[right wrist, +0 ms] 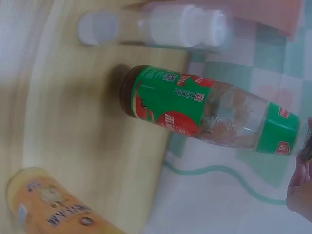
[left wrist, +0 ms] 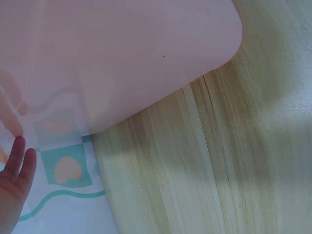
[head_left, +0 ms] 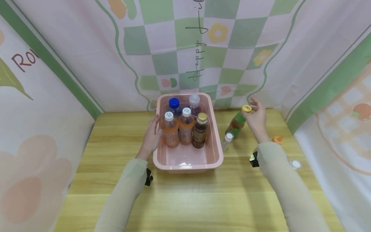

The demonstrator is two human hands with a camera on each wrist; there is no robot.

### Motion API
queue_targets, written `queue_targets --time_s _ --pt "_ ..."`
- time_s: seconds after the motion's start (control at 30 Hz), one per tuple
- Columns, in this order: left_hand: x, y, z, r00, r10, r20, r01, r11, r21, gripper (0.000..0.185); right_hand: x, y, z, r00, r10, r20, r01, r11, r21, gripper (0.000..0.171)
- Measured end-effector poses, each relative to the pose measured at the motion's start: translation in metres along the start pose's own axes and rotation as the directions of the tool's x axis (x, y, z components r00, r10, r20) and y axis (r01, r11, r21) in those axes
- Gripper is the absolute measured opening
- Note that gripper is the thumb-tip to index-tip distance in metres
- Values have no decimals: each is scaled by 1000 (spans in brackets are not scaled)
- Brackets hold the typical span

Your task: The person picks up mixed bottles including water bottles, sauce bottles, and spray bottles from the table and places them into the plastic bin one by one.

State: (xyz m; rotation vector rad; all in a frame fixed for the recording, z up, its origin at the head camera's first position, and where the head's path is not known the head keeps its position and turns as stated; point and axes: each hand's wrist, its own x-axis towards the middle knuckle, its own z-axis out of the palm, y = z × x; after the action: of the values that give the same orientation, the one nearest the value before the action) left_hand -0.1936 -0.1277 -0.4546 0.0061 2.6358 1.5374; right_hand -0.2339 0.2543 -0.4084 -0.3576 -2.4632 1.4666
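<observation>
My right hand (head_left: 256,120) pinches the yellow cap of a glass bottle with a green label (head_left: 236,124). The bottle leans, and its dark base shows over the table in the right wrist view, where only the fingertips (right wrist: 300,190) appear at its neck. With fingers fairly straight, my left hand (head_left: 150,137) touches the left side of a pink plastic bin (head_left: 216,145). Inside the bin stand two white-capped bottles with orange labels (head_left: 171,133), a brown gold-capped bottle (head_left: 200,133), a blue-capped bottle (head_left: 174,103) and a clear-capped one (head_left: 194,100).
A small clear bottle with a white cap (head_left: 227,139) stands between the bin and the green-labelled bottle. An orange bottle (right wrist: 53,204) and a white-capped item (head_left: 295,164) are by the right forearm. Patterned cloth (head_left: 203,48) hangs behind the wooden table (head_left: 185,203) and at both sides.
</observation>
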Motion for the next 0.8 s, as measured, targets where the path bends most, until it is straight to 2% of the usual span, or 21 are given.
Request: queue_targets --time_s 0.2,0.4,0.6,0.8 --pt "0 0 0 1000 0 -4 0 1000 4 60 -7 -20 -10 999 -42 -17 42 999 4 72" --pt "-2 2 0 1000 2 -4 -2 1000 -1 60 -15 -43 -20 988 -140 -71 143 989 48 71" --pt "-3 2 0 1000 -11 -2 11 1000 5 61 -26 -68 -29 974 -206 -92 218 965 149 72" --pt "-3 2 0 1000 15 -3 -15 1000 16 59 -39 -95 -37 961 -249 -122 272 933 234 71"
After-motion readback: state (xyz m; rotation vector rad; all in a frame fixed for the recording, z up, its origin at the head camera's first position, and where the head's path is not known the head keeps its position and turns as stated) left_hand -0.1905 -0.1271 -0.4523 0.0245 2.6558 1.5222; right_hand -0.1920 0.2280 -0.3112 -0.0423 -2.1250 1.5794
